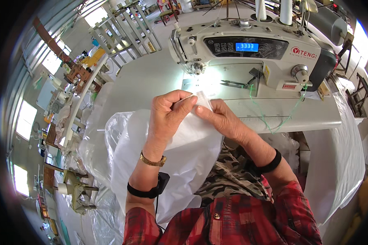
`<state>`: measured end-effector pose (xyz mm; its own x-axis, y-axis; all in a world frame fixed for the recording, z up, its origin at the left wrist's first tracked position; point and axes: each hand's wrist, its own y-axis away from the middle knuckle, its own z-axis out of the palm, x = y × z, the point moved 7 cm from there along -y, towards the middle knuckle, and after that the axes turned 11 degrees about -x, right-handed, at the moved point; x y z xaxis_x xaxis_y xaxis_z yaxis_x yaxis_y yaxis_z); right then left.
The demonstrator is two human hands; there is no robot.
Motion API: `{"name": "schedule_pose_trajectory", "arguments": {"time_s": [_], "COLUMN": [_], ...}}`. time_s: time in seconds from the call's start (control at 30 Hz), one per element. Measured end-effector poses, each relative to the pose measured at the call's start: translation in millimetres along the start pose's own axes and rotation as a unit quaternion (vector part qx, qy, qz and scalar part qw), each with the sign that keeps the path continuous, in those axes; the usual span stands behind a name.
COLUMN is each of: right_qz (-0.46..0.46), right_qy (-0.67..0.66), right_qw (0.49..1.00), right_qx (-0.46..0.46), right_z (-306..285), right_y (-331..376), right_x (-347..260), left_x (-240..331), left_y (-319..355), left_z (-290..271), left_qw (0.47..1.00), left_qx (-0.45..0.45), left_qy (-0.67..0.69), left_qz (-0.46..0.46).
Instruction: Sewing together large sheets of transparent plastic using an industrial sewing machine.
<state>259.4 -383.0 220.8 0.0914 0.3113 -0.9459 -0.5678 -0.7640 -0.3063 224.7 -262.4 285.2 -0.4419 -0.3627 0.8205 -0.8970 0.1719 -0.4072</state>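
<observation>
Both my hands hold the edge of a white fabric sheet [173, 143] just in front of the sewing machine [241, 45]. My left hand [169, 110] pinches the folded edge between thumb and fingers. Close beside it, my right hand [223, 118] grips the same edge, thumb on top. The rest of the sheet hangs down over my lap. Beyond my hands, the needle area [197, 73] is brightly lit, and the fabric lies short of it. Thread snips [235, 84] rest on the machine bed, tied to a green cord [259, 110].
The pale table [147, 77] spreads left of the machine, with a ruler strip [265, 118] near its front edge. Thread cones [286, 12] stand behind the machine. Clear plastic sheeting [98, 143] drapes at the left, and more white sheeting [335, 163] hangs at the right.
</observation>
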Motion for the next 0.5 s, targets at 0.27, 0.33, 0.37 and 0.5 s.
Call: {"name": "schedule_pose_trajectory", "arguments": {"time_s": [0.27, 0.33, 0.37, 0.5], "right_qz": [-0.019, -0.038, -0.054, -0.089], "right_qy": [0.257, 0.355, 0.386, 0.488], "right_qw": [0.956, 0.918, 0.904, 0.852], "right_qx": [0.143, 0.174, 0.178, 0.167], "right_z": [7, 13, 16, 22], "right_y": [16, 20, 23, 30], "right_x": [-5, -6, -6, 2], "left_x": [-25, -25, -32, -43], "left_y": [2, 2, 1, -1], "left_z": [5, 4, 4, 8], "left_qw": [0.999, 0.998, 0.996, 0.992], "left_qx": [-0.017, -0.002, -0.012, -0.027], "left_qy": [0.004, 0.005, 0.000, -0.038], "left_qz": [-0.049, -0.065, -0.085, -0.121]}}
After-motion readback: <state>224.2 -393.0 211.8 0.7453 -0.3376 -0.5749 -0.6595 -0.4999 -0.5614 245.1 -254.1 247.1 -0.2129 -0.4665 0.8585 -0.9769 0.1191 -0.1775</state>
